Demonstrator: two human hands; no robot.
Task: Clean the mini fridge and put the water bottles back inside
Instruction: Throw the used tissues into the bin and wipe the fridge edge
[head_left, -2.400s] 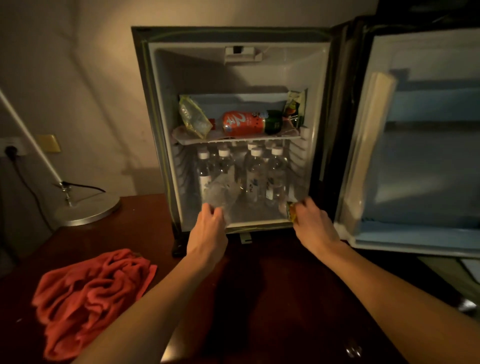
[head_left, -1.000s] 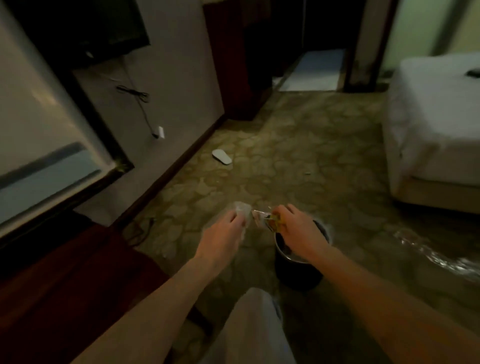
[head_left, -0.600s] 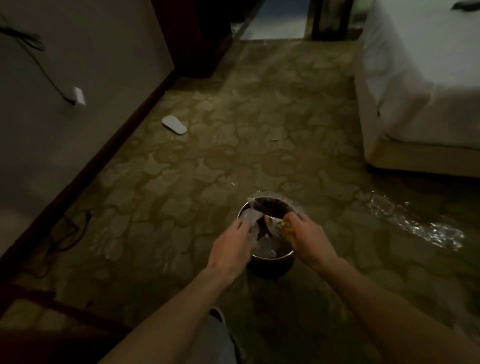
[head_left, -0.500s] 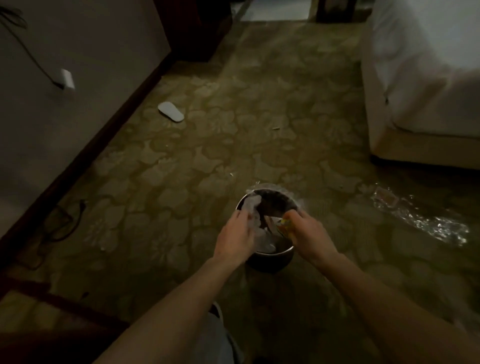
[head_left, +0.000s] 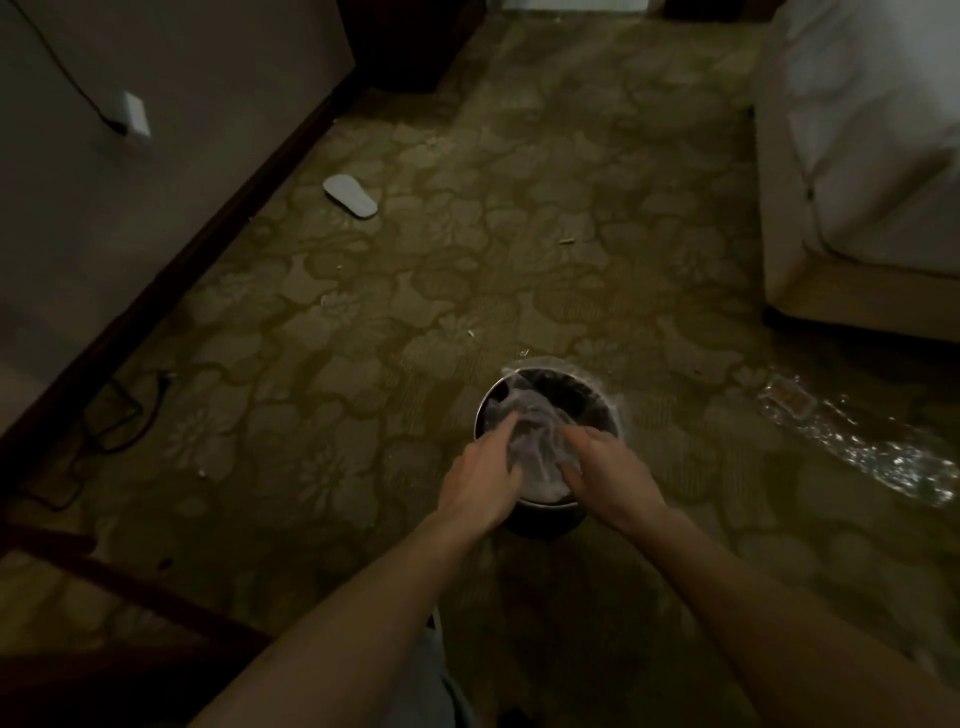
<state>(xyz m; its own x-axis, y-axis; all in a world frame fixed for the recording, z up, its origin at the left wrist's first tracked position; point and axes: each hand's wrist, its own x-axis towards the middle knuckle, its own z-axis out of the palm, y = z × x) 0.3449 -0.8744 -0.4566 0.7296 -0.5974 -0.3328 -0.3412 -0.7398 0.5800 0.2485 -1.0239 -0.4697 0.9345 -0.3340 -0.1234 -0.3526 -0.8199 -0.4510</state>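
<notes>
The mini fridge and the water bottles are out of view. I look down at a small round dark trash bin (head_left: 602, 400) on the carpet. A crumpled clear plastic wrapper (head_left: 535, 436) lies in its mouth. My left hand (head_left: 483, 478) and my right hand (head_left: 608, 473) hover over the bin's near side. Their fingers are stretched toward each other and touch the plastic from either side. I see no yellow wrapper in my right hand.
A wall with a dark baseboard (head_left: 218, 228) runs along the left, with a cable and plug (head_left: 130, 111) on it. A white slipper (head_left: 350, 195) lies on the patterned carpet. A bed (head_left: 857, 156) stands at the right, with shiny plastic wrap (head_left: 872, 447) on the floor beside it.
I turned from the fridge to the bin carrying clear plastic and a yellow wrapper. Both hands lowered over the bin; the yellow wrapper is gone from my right hand and the plastic lies in the bin.
</notes>
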